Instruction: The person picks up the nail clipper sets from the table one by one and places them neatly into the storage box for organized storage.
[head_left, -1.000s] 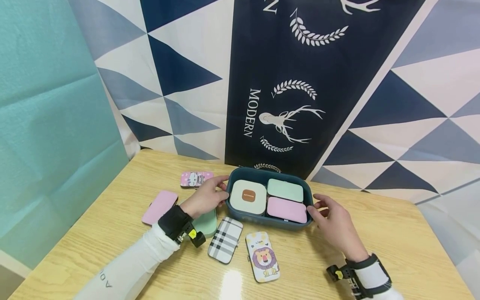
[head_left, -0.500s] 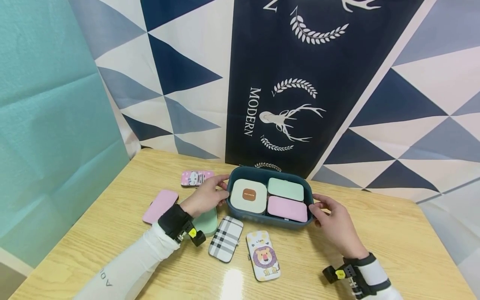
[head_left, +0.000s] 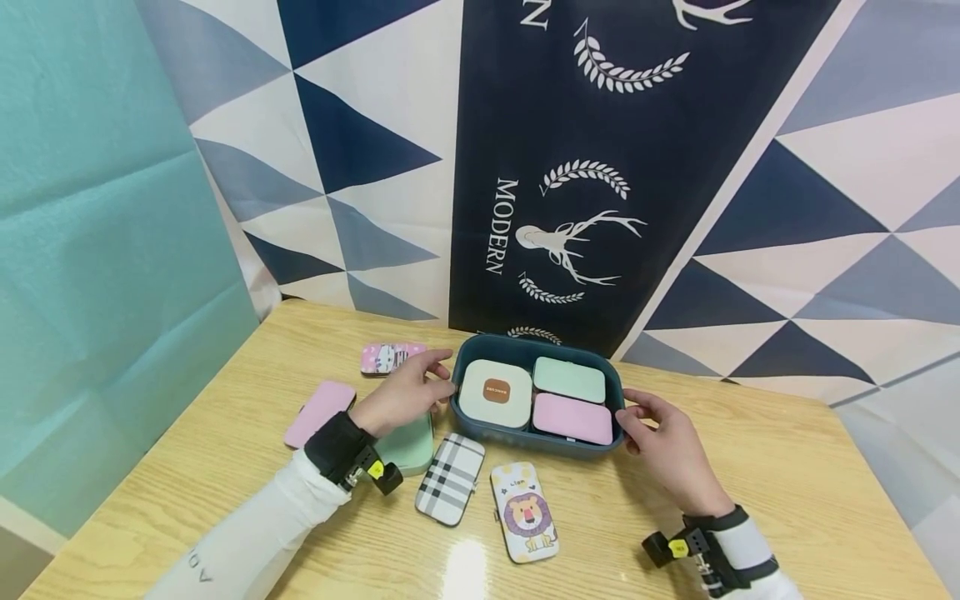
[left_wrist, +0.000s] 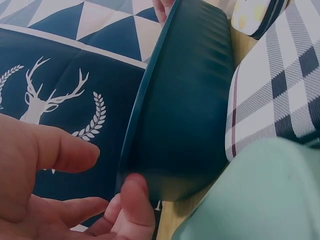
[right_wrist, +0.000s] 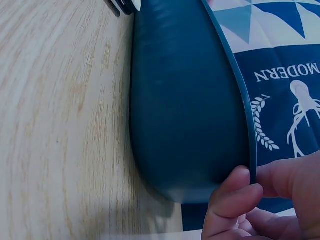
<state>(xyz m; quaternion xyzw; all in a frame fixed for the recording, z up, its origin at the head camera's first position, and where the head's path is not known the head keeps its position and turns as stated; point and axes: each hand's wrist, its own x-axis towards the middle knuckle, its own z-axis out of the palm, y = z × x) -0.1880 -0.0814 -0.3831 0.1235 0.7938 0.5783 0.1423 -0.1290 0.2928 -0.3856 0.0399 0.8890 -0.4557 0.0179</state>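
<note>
A dark blue bin (head_left: 517,437) stands at the back of the table, by the wall. Inside it lie a square cream case (head_left: 495,412) with a brown label, a mint green case (head_left: 570,380) and a pink case (head_left: 572,419). My right hand (head_left: 671,446) pinches the bin's right rim between thumb and fingers, also plain in the right wrist view. At the opposite end, my left hand (head_left: 397,398) is spread with its fingertips right at the rim; in the left wrist view its thumb stands away from the bin wall (left_wrist: 180,100).
Below the bin lie a plaid case (head_left: 452,479) and a lion-print case (head_left: 525,512). A second mint green case (head_left: 412,450) is partly hidden under my left wrist. Farther left are another pink case (head_left: 318,414) and a cartoon-print pink case (head_left: 386,358).
My left hand has drawn slightly left and its grasp of the rim has loosened. The right hand keeps its hold, and the cases stay as they were.
</note>
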